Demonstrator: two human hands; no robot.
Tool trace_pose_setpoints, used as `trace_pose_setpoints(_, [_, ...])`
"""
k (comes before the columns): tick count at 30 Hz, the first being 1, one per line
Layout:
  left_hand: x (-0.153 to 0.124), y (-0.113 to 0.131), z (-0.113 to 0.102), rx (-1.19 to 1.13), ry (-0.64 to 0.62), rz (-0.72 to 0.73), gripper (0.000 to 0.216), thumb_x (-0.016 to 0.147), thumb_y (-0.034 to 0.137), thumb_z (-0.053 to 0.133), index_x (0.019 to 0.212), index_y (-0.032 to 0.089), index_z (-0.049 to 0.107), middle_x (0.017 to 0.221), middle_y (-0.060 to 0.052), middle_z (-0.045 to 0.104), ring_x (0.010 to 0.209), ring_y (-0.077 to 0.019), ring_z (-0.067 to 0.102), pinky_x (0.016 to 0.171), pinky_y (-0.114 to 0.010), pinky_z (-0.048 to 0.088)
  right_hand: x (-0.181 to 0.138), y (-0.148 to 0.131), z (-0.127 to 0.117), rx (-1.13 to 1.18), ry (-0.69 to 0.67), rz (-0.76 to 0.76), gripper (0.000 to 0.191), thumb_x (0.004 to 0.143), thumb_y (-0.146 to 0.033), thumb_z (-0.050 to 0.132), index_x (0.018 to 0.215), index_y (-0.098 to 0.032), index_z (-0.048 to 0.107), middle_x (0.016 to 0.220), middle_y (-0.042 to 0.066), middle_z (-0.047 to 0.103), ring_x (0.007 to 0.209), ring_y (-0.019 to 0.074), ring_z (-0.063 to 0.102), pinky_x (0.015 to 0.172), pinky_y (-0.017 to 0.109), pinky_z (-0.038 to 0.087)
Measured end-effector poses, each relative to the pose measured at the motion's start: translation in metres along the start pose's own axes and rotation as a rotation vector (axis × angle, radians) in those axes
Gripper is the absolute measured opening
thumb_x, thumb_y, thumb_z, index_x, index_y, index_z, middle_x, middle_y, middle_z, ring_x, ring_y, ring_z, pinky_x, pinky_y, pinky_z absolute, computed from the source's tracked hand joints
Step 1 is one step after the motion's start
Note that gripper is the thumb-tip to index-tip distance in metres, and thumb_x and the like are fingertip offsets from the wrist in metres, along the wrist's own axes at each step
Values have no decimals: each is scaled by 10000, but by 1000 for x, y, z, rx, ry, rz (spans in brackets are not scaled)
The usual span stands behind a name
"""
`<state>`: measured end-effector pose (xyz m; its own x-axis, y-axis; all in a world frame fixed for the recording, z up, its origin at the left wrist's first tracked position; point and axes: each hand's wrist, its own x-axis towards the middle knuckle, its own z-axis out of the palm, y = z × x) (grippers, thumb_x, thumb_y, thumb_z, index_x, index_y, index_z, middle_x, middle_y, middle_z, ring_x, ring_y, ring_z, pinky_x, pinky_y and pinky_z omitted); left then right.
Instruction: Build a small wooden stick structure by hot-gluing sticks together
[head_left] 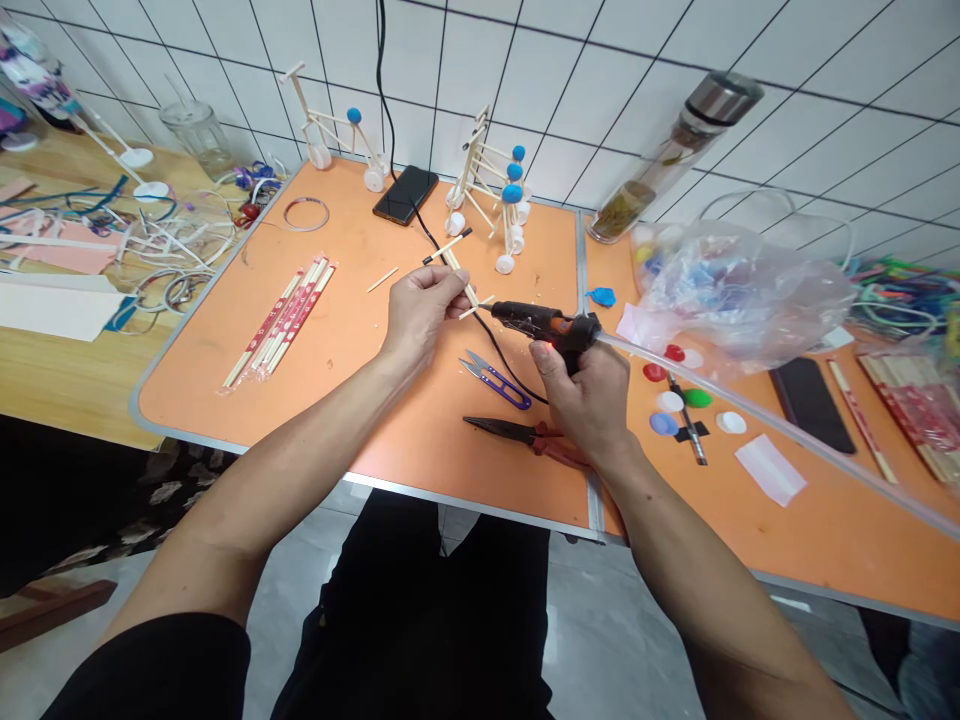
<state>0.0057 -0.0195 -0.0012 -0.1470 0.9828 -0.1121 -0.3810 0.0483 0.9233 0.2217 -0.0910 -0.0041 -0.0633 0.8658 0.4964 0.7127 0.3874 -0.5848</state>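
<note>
Right now my left hand (420,310) pinches the sticks (459,272), lying just left of the glue gun (541,322) nozzle clenched in my right hand (589,395).

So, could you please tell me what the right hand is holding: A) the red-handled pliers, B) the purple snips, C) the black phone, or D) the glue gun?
D: the right hand grips the glue gun, its nozzle aimed at the sticks in the left hand; the snips and pliers lie on the table.
</note>
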Motion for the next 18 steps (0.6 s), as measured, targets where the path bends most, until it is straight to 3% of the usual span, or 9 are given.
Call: trace_pose_setpoints(18, [1,-2,-1,18,-31,24,259,997,204,850,760,196,744,714,5,732,628,-80,657,674,-205,553,2,0,0,1,15,-27,450,1085,-662,635,918,-248,693,715,25,592,730,263,643,712,401,496])
